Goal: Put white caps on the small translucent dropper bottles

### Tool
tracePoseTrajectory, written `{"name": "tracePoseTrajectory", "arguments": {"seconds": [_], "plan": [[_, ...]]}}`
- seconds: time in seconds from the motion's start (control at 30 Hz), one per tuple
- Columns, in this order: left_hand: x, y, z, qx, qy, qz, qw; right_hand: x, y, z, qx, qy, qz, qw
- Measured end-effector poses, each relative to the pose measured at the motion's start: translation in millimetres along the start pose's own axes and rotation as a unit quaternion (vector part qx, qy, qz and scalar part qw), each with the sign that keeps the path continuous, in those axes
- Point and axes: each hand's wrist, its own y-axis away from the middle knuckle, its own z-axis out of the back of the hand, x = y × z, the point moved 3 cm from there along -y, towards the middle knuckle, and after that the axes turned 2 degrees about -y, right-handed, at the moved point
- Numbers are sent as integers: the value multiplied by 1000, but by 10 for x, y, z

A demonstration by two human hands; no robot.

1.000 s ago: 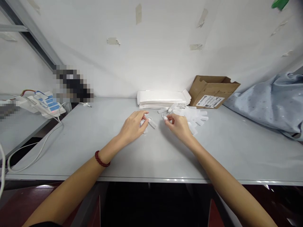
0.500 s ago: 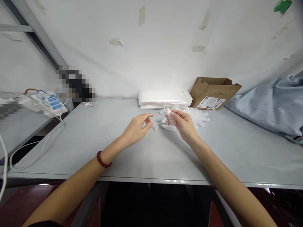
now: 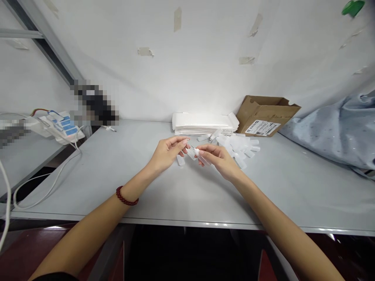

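Observation:
My right hand is closed on a small translucent bottle with a white top, tilted toward the left. A thin dark tip sticks out of that top toward my other hand. The fingertips of my left hand are pinched together on something small and pale, too small to make out. More translucent pieces lie on the grey table below the left fingers. Behind and beside my right hand is a loose pile of clear bottles.
A stack of flat white packages lies against the wall, beside an open cardboard box. Light blue fabric covers the right back. At the left are a power strip and white cables.
My right hand has moved left and slightly down with the bottle, now tilted. My left hand has shifted slightly left and up, and the two hands' fingertips are closer together.

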Motion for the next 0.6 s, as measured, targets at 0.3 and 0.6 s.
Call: {"name": "tracePoseTrajectory", "arguments": {"seconds": [0.3, 0.6], "plan": [[-5, 19, 18, 21, 40, 33, 998, 26, 19, -26, 10, -1, 2, 1000], [0, 34, 4, 58, 87, 60, 993, -8, 17, -3, -23, -9, 39, 999]]}}
